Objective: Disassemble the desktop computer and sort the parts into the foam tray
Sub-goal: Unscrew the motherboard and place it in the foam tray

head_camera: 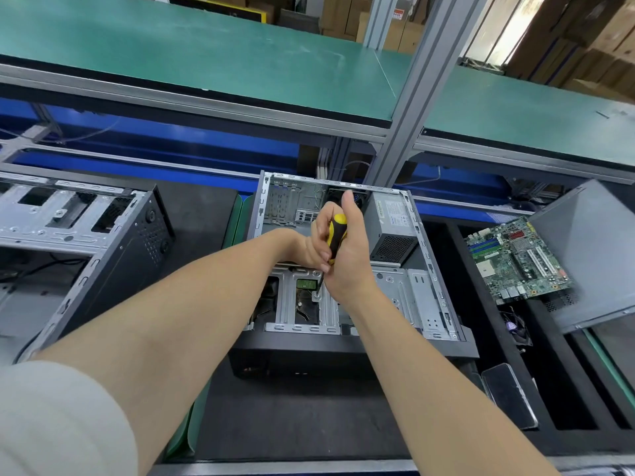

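Gripping one yellow-and-black screwdriver [336,231], the right hand [350,259] has its fingers clamped round the handle and its thumb pointing up. The tip sits on a screw of the metal drive cage [391,290]. The left hand [302,249] is pressed against the right one at the handle; whether its fingers close on the tool I cannot tell.

Two computer cases lie open on the dark tabletop [292,417]. The desktop computer [309,348] being worked on is in the middle, directly under both hands. It holds one grey power supply [391,225] at its right, and one hard drive [305,297] shows beneath the cage. A second case [113,242] lies well apart at the left.

At the right is one black foam tray [488,321] with one green motherboard [515,259] resting in it. One grey side panel [591,255] lies tilted beside the board, and one phone [508,396] lies on the tray's near end.
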The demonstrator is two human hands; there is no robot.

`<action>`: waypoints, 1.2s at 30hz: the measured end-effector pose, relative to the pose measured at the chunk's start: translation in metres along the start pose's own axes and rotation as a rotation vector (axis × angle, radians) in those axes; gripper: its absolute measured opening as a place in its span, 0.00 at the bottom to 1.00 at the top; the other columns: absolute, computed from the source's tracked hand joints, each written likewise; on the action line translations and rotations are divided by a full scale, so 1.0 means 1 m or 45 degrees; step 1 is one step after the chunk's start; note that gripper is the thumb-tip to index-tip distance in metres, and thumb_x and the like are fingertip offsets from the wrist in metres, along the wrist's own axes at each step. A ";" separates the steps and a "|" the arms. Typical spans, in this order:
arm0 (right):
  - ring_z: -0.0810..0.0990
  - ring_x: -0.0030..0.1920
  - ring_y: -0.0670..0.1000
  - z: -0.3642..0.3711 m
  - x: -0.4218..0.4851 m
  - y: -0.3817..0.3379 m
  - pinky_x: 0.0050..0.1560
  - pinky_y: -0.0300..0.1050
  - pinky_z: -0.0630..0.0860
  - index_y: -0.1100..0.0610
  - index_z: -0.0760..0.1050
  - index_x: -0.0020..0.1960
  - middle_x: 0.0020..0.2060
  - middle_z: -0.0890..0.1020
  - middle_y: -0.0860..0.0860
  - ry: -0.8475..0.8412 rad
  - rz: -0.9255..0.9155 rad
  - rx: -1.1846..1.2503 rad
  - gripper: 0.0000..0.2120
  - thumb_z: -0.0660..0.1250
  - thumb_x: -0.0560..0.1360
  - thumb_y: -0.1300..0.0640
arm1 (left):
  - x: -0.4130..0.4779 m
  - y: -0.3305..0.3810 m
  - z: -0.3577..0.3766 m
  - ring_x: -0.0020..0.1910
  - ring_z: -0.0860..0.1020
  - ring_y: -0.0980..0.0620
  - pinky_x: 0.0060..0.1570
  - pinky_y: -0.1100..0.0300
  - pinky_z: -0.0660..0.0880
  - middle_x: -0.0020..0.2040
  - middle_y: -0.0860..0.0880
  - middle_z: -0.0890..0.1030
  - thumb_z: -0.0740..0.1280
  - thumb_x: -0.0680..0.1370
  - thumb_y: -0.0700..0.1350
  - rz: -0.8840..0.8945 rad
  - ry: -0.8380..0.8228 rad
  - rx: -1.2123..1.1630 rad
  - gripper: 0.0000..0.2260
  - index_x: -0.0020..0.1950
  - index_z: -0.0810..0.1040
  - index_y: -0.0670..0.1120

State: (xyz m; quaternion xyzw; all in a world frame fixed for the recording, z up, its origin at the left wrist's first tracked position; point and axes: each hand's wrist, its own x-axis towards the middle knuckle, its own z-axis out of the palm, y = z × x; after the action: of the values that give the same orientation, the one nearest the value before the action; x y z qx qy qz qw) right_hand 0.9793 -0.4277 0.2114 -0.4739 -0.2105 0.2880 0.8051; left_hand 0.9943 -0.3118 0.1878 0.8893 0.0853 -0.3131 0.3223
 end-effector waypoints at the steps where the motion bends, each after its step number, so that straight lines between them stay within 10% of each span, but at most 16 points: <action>1: 0.55 0.19 0.51 0.002 -0.002 0.001 0.21 0.38 0.56 0.57 0.67 0.36 0.21 0.61 0.53 0.072 -0.058 -0.054 0.26 0.55 0.85 0.41 | -0.004 0.001 -0.001 0.67 0.73 0.40 0.59 0.64 0.70 0.68 0.34 0.74 0.58 0.85 0.33 0.033 -0.061 0.047 0.13 0.66 0.72 0.27; 7: 0.70 0.29 0.56 0.008 -0.014 -0.004 0.32 0.47 0.73 0.62 0.71 0.42 0.30 0.71 0.60 0.426 -0.210 -0.400 0.21 0.63 0.84 0.46 | -0.014 0.004 -0.003 0.60 0.69 0.46 0.59 0.59 0.62 0.64 0.44 0.71 0.54 0.87 0.49 0.076 -0.057 0.113 0.17 0.71 0.67 0.41; 12: 0.67 0.31 0.52 0.016 -0.015 -0.001 0.30 0.42 0.65 0.59 0.74 0.43 0.31 0.72 0.54 0.547 -0.078 -0.367 0.23 0.60 0.85 0.42 | -0.003 0.001 -0.003 0.59 0.68 0.49 0.56 0.64 0.62 0.59 0.46 0.69 0.55 0.87 0.42 0.097 -0.067 0.181 0.12 0.67 0.70 0.39; 15: 0.61 0.27 0.50 0.016 -0.010 0.000 0.28 0.41 0.59 0.58 0.70 0.36 0.26 0.66 0.51 0.489 -0.056 -0.337 0.26 0.59 0.85 0.41 | 0.002 0.001 -0.004 0.58 0.68 0.48 0.45 0.66 0.63 0.59 0.45 0.70 0.57 0.86 0.39 0.107 -0.056 0.217 0.13 0.69 0.70 0.36; 20: 0.53 0.24 0.52 0.006 0.002 -0.007 0.23 0.42 0.51 0.55 0.63 0.30 0.22 0.58 0.50 0.204 0.045 -0.264 0.25 0.62 0.79 0.41 | 0.007 0.001 -0.001 0.67 0.70 0.44 0.69 0.55 0.63 0.71 0.37 0.72 0.56 0.87 0.42 0.099 -0.026 0.216 0.16 0.70 0.69 0.33; 29: 0.53 0.21 0.49 -0.001 0.005 -0.017 0.21 0.38 0.51 0.56 0.61 0.32 0.23 0.56 0.50 0.048 0.102 -0.132 0.22 0.56 0.84 0.52 | 0.020 -0.009 0.004 0.69 0.71 0.43 0.68 0.55 0.66 0.71 0.36 0.72 0.57 0.86 0.44 0.014 0.019 0.158 0.15 0.65 0.72 0.34; 32: 0.53 0.21 0.49 0.000 0.004 -0.024 0.21 0.38 0.51 0.56 0.61 0.32 0.22 0.57 0.50 0.038 0.104 -0.115 0.23 0.56 0.85 0.53 | 0.017 -0.007 0.002 0.61 0.72 0.46 0.53 0.63 0.70 0.60 0.42 0.75 0.58 0.86 0.43 0.024 0.024 0.135 0.11 0.61 0.76 0.39; 36: 0.53 0.21 0.49 0.000 0.002 -0.030 0.22 0.39 0.50 0.56 0.61 0.32 0.22 0.57 0.50 0.058 0.101 -0.140 0.22 0.56 0.85 0.54 | 0.011 -0.002 0.001 0.58 0.69 0.51 0.58 0.60 0.62 0.56 0.48 0.72 0.56 0.86 0.48 0.093 -0.016 0.183 0.09 0.49 0.70 0.47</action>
State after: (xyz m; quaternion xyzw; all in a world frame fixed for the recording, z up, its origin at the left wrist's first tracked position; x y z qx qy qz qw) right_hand 0.9884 -0.4377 0.2379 -0.5319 -0.1887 0.2970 0.7702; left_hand 1.0018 -0.3117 0.1797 0.9107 0.0279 -0.3121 0.2692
